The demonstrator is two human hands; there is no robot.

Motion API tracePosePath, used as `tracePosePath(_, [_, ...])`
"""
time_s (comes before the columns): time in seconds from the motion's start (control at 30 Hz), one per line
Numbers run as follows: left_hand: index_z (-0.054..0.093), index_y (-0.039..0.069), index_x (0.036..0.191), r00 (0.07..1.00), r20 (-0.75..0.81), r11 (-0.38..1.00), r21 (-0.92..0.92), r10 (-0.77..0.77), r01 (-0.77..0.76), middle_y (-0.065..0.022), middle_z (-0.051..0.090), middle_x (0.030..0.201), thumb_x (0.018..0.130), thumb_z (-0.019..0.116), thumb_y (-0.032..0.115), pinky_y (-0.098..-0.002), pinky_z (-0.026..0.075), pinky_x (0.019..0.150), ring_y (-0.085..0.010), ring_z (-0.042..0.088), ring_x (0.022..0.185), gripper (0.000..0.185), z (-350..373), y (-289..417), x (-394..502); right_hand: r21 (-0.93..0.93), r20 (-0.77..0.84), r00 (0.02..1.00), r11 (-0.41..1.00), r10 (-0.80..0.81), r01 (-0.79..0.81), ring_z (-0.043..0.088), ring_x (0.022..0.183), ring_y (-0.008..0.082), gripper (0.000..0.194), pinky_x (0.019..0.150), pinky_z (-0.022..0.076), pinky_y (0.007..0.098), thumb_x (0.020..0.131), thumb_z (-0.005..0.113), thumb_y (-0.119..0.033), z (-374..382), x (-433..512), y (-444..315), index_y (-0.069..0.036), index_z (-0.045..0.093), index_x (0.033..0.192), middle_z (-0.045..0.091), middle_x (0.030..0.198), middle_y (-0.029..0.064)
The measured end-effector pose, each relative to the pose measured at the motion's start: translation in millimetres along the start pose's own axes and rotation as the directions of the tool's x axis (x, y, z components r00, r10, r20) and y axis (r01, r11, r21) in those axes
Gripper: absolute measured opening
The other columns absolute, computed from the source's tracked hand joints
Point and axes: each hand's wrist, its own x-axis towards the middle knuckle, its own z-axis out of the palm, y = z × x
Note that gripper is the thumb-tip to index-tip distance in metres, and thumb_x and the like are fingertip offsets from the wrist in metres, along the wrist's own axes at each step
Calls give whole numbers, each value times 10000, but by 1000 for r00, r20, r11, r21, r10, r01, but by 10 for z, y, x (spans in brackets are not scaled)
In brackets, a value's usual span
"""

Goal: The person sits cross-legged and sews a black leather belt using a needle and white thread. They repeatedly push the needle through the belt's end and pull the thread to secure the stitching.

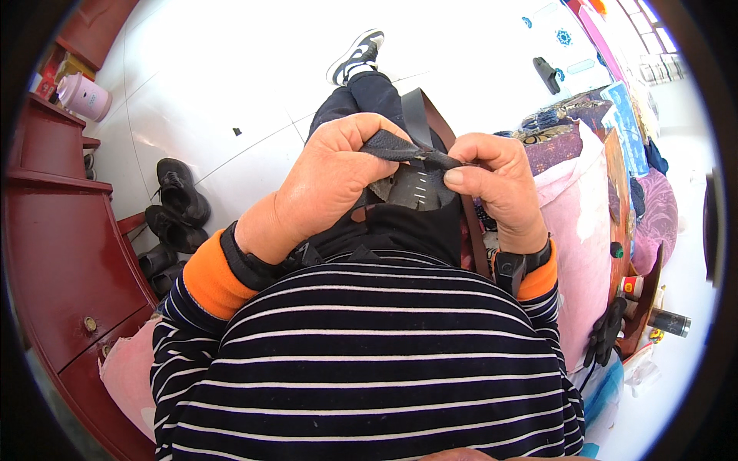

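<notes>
Above my lap, both hands pinch a black piece that looks like leather (390, 145). My left hand (337, 167) has its folded end between thumb and fingers. My right hand (494, 180) grips the other end with thumb and forefinger, close to a small torn or joined spot. A thin dark point shows by the right fingertips; I cannot tell whether it is a needle. Beneath the hands, a dark panel with a row of short white stitches (421, 187) lies over my black trousers. A flat dark strap (416, 118) rises behind the hands.
Black shoes (181, 193) stand on the white tiled floor at left, beside a dark red wooden cabinet (63, 259). A pink lidded container (85, 97) is farther up. Pink cloth (576, 242) lies at right, near a black glove (605, 331) and a dark cylindrical flask (669, 321).
</notes>
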Motion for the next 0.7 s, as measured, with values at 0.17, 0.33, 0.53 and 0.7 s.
tracePosePath(0.17, [629,7,960,990,120,997,30,-79,76,-50,640,799,797,600,-24,-265,491,579,-118,609,685,169,-4,42,4,-47,-73,995,997,-67,64,484,624,22,49,564,365,184,758,714,-10,8,11,-1,-23,676,786,571,672,-41])
tracePosePath(0.33, [633,10,917,972,94,976,75,-213,207,-51,636,772,761,617,-51,-248,464,572,-123,587,639,169,0,58,5,-179,-105,992,982,-74,55,484,628,22,36,569,364,185,769,707,-16,25,29,-15,-17,671,767,575,673,-37])
tracePosePath(0.53, [649,10,912,975,104,980,57,-195,189,-53,644,759,731,601,-44,-240,436,530,-116,579,616,195,-9,83,-6,-131,-122,986,987,-110,94,483,616,24,44,545,362,193,786,690,-15,107,73,-58,-10,662,752,575,670,-36])
tracePosePath(0.7, [683,30,831,965,163,978,21,-207,206,28,566,613,745,613,46,-186,376,418,-33,468,487,112,3,130,-43,-390,27,978,899,-208,202,476,595,42,63,519,356,215,785,683,-10,113,118,-163,3,639,742,537,642,-8])
